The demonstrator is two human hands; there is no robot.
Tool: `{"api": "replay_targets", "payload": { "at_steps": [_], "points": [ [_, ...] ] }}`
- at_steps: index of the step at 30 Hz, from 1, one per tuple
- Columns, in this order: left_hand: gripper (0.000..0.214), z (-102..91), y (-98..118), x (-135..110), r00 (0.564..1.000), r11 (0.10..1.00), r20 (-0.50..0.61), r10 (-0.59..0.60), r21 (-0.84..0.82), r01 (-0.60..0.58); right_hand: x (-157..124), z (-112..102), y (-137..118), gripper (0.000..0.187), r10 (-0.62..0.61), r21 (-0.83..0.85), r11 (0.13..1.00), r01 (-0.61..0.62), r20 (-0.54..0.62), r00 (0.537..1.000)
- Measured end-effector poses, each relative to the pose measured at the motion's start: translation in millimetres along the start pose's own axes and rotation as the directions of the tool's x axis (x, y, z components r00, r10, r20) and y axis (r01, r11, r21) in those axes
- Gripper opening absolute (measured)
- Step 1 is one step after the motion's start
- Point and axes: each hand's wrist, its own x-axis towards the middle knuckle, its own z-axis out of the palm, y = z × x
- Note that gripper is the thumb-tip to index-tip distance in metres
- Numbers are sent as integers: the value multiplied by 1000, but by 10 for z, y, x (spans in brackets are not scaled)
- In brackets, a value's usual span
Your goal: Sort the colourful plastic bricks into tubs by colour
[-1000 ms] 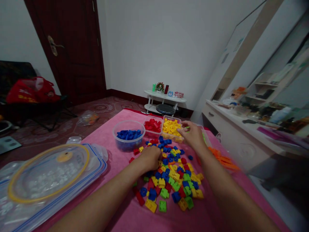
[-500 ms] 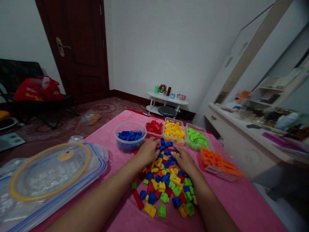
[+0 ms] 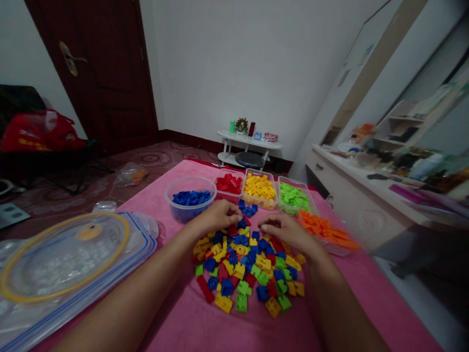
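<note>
A mixed pile of toy building bricks [image 3: 240, 269] in blue, red, yellow and green lies before me. My left hand [image 3: 220, 216] is at the pile's far left side, fingers curled together near the thumb; whatever is in them is hidden. Just past those fingertips lie several blue bricks [image 3: 249, 210] in a small group. Over the far right side of the pile is my right hand [image 3: 286, 231], loosely bent, thumb and fingers apart, with nothing visible in it. A round tub of blue bricks [image 3: 191, 198] stands beyond my left hand.
Clear boxes hold red bricks [image 3: 229, 184], yellow bricks [image 3: 260, 187], green bricks [image 3: 294, 197] and orange bricks [image 3: 328, 231]. At left, a zip bag [image 3: 142, 254] lies under a yellow-rimmed clear lid [image 3: 126, 230]. A pink cloth [image 3: 176, 313] covers the table; a white dresser [image 3: 344, 195] stands right.
My hands have drawn apart; the right has shifted off to the right and the left has curled its fingers. The pile's far part is more spread out. The camera view has shifted slightly.
</note>
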Motion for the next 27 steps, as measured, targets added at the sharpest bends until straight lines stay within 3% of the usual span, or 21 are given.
{"api": "replay_targets", "payload": {
  "at_steps": [4, 10, 14, 21, 24, 27],
  "points": [
    [23, -13, 12, -17, 998, 998, 55, 29, 56, -32, -5, 20, -23, 13, 12, -175, 984, -26, -83, 996],
    [40, 143, -85, -4, 979, 942, -192, 72, 335, -4, 117, 221, 1, 36, -160, -384, 922, 39, -287, 944],
    [53, 261, -159, 1, 980, 945, -198, -16, 316, 79, 347, 262, 129, 42, -261, -402, 905, 138, -271, 927],
    [79, 359, -242, 39, 970, 958, -229, -83, 248, 141, 778, 344, 223, 41, -248, -496, 853, 161, -114, 962],
    [81, 368, -271, 47, 967, 965, -247, -67, 228, 125, 848, 409, 203, 43, -238, -545, 827, 136, -120, 964],
    [81, 366, -305, 58, 969, 971, -246, -40, 217, 95, 856, 378, 130, 25, -199, -488, 868, 94, -169, 965]
  ]
}}
